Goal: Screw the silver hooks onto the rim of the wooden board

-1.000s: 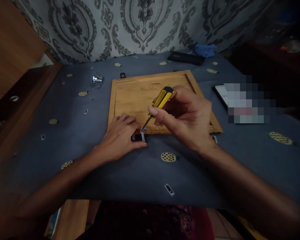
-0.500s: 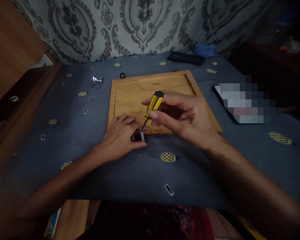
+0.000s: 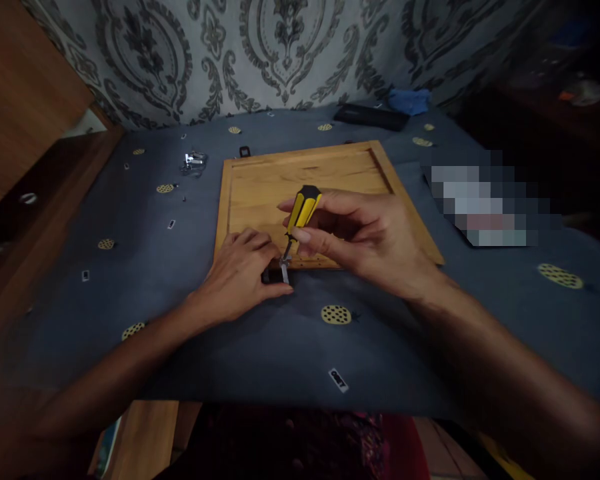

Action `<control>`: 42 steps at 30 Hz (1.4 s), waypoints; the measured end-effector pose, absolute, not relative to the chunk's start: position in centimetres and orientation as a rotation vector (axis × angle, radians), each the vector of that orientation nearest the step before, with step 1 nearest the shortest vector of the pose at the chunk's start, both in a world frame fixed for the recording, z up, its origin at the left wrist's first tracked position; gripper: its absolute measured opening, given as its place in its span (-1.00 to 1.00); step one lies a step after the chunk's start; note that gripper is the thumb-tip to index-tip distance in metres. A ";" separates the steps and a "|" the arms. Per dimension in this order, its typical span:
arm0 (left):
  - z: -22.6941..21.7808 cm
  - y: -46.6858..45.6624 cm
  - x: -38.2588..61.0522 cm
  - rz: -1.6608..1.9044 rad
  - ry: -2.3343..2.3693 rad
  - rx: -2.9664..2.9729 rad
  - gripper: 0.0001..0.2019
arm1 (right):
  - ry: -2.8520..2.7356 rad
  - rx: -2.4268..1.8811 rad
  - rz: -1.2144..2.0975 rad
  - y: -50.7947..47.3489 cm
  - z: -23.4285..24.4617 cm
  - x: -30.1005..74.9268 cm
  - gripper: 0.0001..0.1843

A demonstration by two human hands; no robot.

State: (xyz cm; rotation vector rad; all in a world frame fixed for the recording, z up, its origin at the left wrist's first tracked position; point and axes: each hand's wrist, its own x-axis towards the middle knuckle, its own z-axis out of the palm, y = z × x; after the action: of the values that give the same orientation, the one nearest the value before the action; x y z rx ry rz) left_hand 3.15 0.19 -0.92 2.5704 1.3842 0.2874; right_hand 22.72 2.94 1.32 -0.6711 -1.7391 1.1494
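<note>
Swung toward nine o'clock since the earlier frame, the yellow-and-black screwdriver [image 3: 303, 211], pinched in the right hand [image 3: 373, 237], stands steeper, probably mid-turn. Nearest, the left hand [image 3: 245, 270] brackets a shiny silver metal fitting [image 3: 285, 271], whether gripping I cannot tell, at seven o'clock on the flat, honey-brown, raised-rimmed wooden panel [image 3: 265, 190]. Beyond, at ten o'clock, lie loose silver metal pieces [image 3: 194, 159].

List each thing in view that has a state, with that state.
Wooden panel, lying flat
Right hand, closed on the screwdriver
Screwdriver, tilted, shaft pointing down at the metal fitting
Metal fitting, at the panel's near edge
Left hand, curled at the fitting, grip partly hidden
Loose metal parts, clustered
Blue cloth, crumpled
Black case, lying flat
</note>
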 end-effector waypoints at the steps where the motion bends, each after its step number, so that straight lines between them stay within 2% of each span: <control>1: -0.9 0.2 3.2 0.288 1.387 2.569 -0.63 | -1.738 -0.669 1.148 2.9 1.2 22.6 -0.73; 9: -0.8 0.2 3.3 0.262 1.398 2.571 -0.62 | -1.525 -0.748 0.872 1.9 0.5 21.4 -0.72; 25: -0.9 0.2 3.2 0.294 1.393 2.585 -0.63 | -1.602 -0.819 0.773 2.4 0.2 21.7 -0.67; 42: -0.7 0.3 3.3 0.266 1.391 2.558 -0.62 | -1.745 -0.747 0.988 3.0 0.7 22.4 -0.67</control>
State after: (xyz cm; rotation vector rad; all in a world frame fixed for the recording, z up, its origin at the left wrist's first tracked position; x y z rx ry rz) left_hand 3.28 0.25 -0.74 2.5584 1.3910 0.2660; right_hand 22.44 3.05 0.72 -0.7465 -1.7448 0.9882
